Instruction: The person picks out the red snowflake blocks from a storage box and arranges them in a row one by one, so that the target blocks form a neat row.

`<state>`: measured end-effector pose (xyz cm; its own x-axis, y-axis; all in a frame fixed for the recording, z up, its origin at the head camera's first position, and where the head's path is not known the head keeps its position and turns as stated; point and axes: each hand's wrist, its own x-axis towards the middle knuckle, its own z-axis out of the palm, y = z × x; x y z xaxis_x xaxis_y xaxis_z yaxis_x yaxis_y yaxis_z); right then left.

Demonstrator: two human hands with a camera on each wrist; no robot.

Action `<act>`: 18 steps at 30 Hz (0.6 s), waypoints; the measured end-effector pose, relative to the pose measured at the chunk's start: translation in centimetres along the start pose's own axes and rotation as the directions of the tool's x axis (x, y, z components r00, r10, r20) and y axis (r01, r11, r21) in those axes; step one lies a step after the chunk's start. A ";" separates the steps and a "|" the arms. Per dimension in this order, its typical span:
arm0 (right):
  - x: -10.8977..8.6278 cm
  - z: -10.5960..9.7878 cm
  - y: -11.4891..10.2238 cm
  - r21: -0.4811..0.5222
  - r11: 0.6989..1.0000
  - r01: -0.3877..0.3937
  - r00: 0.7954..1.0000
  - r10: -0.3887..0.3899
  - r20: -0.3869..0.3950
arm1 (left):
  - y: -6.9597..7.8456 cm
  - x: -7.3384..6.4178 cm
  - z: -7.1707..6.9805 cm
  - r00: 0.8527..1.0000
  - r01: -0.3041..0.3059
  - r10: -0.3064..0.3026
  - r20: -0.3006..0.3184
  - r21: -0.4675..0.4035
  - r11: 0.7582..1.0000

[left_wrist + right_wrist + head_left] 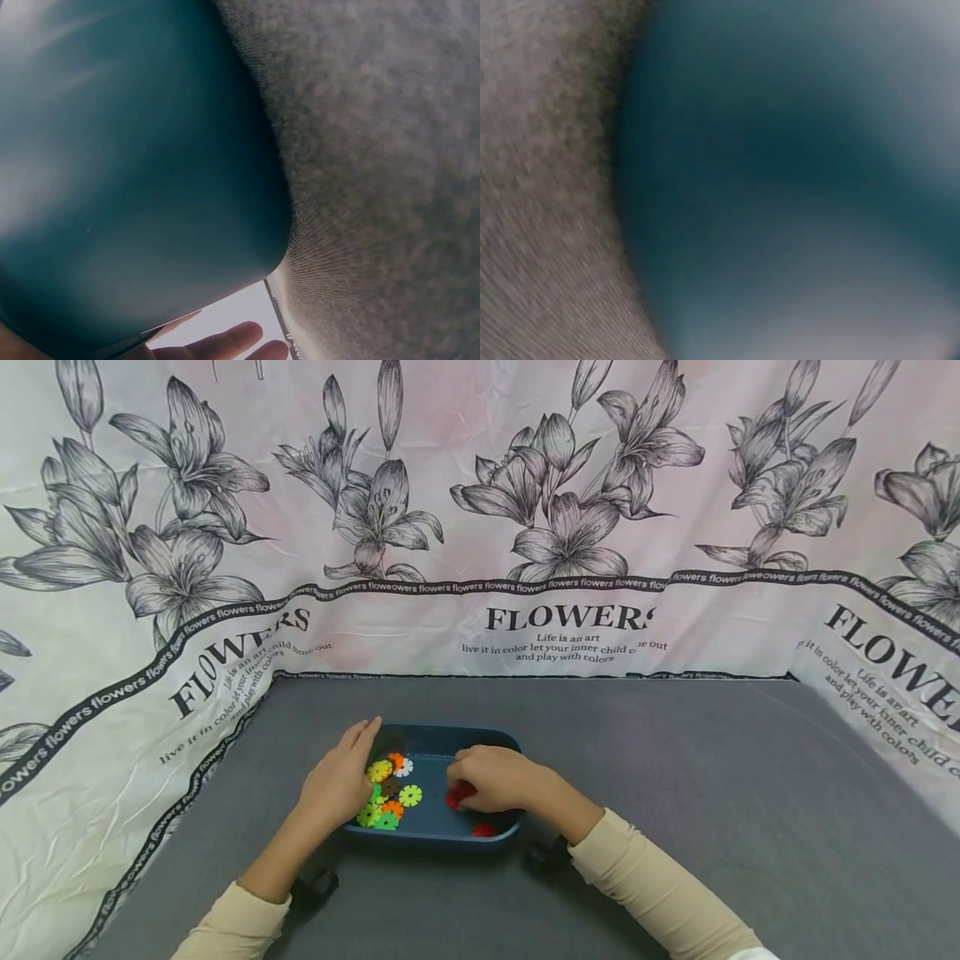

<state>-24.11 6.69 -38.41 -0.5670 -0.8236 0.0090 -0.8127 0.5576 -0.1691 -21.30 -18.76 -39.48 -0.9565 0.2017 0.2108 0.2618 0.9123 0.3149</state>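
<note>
A dark blue plastic tray [435,838] sits on the grey tabletop with notched plastic discs inside. My left hand [337,785] rests at its left end with fingers extended; the left wrist view shows the outer wall of the tray [150,150] and fingertips [229,342] beyond it. Several discs [380,772] in yellow, green, orange, white and brown lie together at the left end. My right hand [497,779] reaches into the right end, its curled fingers pinching a red disc [454,798], partly hidden. Another red disc [484,830] lies by the near right corner.
A white cloth [405,627] printed with flowers and lettering stands behind the table and along both sides. Grey tabletop [675,777] surrounds the tray. Dark wrist-camera mounts [546,855] hang under both wrists. The right wrist view is filled by the blurred tray wall [780,150].
</note>
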 end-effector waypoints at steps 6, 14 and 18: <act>0.1 0.1 -0.2 -0.018 0.999 -0.043 0.999 0.044 0.023 | 0.0 0.0 0.0 1.000 -0.002 0.002 -0.005 -0.003 1.000; 0.2 -0.2 0.0 0.060 0.996 -0.066 0.995 0.061 0.077 | -0.1 0.0 0.2 1.000 0.011 -0.011 -0.001 0.002 1.000; 0.2 -0.2 0.1 0.115 0.993 -0.039 0.998 0.033 0.053 | -0.1 0.0 0.2 1.000 0.017 -0.017 0.003 -0.001 1.000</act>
<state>-24.36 6.66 -38.20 -0.5857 -0.8091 -0.0491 -0.7690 0.5737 -0.2819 -21.31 -18.75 -39.71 -0.9613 0.1870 0.2022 0.2453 0.9152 0.3198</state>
